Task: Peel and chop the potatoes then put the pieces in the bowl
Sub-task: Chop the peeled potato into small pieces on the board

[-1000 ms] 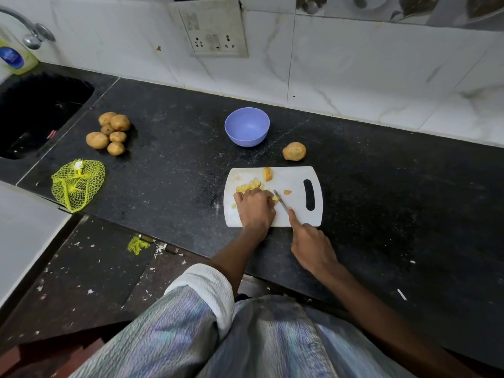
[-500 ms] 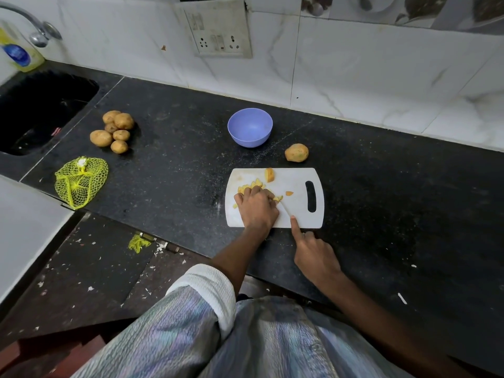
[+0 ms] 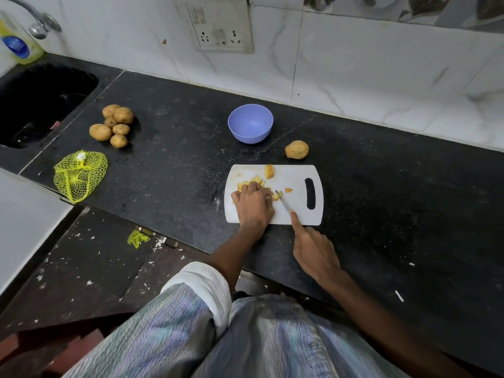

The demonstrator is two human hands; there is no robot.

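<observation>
On the black counter (image 3: 177, 165) lay a white cutting board (image 3: 297, 214), and both hands worked over it. The left hand (image 3: 253, 204) rested on the board's left half with its fingers curled down over a potato piece (image 3: 275, 197), pinning it beside a small heap of yellow potato pieces (image 3: 255, 181) just beyond the knuckles. The right hand (image 3: 313, 252) gripped a knife (image 3: 283, 203), the index finger stretched along its spine; the handle was hidden inside the fist, and the blade tip met the piece held by the left fingertips. A bigger chunk (image 3: 269, 171) sat near the board's far edge, and 1 small orange scrap (image 3: 288, 190) lay between the blade and the board's handle slot. The purple bowl (image 3: 250, 123) stood on the counter beyond the board, apart from it, with nothing visible inside. 1 whole potato (image 3: 296, 149) lay just right of the bowl, close to the board's far edge. A pile of 6 unpeeled potatoes (image 3: 114, 125) sat well to the left near the sink (image 3: 41, 105), with a yellow net bag (image 3: 79, 174) in front of them.
</observation>
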